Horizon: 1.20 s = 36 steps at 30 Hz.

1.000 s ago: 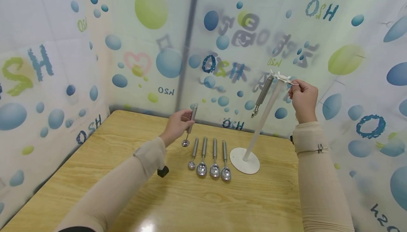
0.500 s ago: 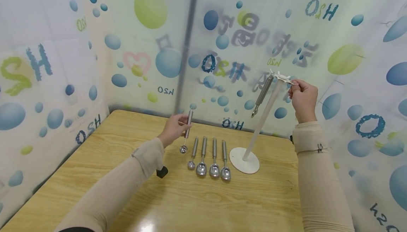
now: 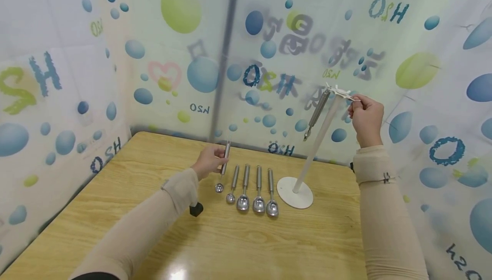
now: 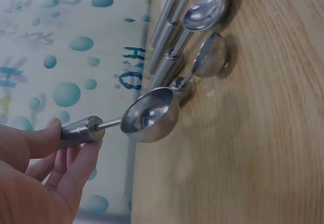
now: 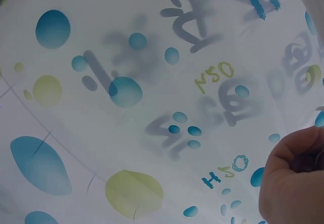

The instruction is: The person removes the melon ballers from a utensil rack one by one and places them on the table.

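Head: left hand (image 3: 209,160) low; right hand (image 3: 368,120) higher.

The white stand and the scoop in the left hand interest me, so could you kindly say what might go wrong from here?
The held scoop could knock the nearest lying scoop, since the two are close together. It might also slip, as the left hand holds it only by its handle. The hanging utensil could swing or come off the white stand if the right hand, which pinches the edge of the stand's top, jogs it.
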Tool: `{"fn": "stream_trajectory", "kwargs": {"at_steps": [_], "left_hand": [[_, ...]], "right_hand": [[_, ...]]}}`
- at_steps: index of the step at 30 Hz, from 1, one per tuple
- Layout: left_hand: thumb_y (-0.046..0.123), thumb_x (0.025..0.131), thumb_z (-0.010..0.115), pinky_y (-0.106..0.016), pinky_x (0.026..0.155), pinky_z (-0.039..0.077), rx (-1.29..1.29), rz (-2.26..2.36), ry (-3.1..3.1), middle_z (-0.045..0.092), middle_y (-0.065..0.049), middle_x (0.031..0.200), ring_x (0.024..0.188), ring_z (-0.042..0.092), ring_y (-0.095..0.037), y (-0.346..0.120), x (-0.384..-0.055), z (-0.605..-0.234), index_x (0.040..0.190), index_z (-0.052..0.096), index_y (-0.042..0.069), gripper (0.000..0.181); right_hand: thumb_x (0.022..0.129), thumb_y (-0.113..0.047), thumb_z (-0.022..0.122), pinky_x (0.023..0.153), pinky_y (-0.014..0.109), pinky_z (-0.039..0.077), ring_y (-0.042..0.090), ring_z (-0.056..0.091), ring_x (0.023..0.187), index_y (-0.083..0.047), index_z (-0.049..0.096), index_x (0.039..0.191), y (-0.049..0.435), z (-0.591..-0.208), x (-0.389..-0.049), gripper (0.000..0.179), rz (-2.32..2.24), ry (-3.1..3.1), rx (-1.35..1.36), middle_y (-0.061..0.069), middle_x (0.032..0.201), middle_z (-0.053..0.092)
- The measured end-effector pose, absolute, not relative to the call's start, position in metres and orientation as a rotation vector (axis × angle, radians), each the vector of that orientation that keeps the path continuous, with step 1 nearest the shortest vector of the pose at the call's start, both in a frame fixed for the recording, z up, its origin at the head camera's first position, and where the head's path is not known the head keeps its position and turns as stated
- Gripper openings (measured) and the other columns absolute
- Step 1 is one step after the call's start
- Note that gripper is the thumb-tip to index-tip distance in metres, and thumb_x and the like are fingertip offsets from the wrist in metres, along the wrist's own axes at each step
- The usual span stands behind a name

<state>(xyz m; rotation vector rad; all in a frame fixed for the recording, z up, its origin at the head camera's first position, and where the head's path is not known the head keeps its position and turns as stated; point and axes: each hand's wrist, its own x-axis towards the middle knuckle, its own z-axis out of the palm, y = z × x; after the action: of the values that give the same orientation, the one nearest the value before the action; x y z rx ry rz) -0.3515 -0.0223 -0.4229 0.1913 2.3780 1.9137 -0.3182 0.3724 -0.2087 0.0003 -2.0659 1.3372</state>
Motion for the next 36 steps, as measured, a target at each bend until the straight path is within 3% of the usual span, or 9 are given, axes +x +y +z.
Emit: {"fn": "stream_trajectory", "kwargs": {"at_steps": [15,24,36], "left_hand": [[0.001,0.096,0.068,-0.04,0.08,0.061,0.074,1.753,2.41,0.06,-0.021,0.118,0.108,0.064,-0.035,-0.025,-0.365,-0.453,0.128,0.057,-0.008,0.034],[0.003,0.096,0.069,-0.037,0.075,0.061,-0.001,1.627,2.433,0.065,-0.017,0.105,0.09,0.069,-0.028,-0.021,-0.371,-0.46,0.115,0.064,-0.008,0.022],[-0.003,0.09,0.075,-0.032,0.069,0.061,-0.048,1.569,2.464,0.068,-0.018,0.097,0.085,0.068,-0.026,-0.01,-0.382,-0.47,0.103,0.069,-0.009,0.016]], "right_hand": [[0.108,-0.019,0.049,0.053,0.013,0.043,0.009,0.052,0.068,-0.002,0.067,0.128,0.371,-0.209,-0.317,0.032,1.329,-2.065,0.011,-0.008,0.074,0.058],[0.108,-0.017,0.049,0.053,0.013,0.044,0.008,0.051,0.067,-0.001,0.068,0.127,0.373,-0.209,-0.319,0.031,1.325,-2.061,-0.006,-0.007,0.073,0.058],[0.108,-0.019,0.05,0.055,0.013,0.045,0.008,0.051,0.066,0.0,0.069,0.124,0.373,-0.207,-0.32,0.031,1.283,-2.072,-0.008,-0.005,0.074,0.058]]}}
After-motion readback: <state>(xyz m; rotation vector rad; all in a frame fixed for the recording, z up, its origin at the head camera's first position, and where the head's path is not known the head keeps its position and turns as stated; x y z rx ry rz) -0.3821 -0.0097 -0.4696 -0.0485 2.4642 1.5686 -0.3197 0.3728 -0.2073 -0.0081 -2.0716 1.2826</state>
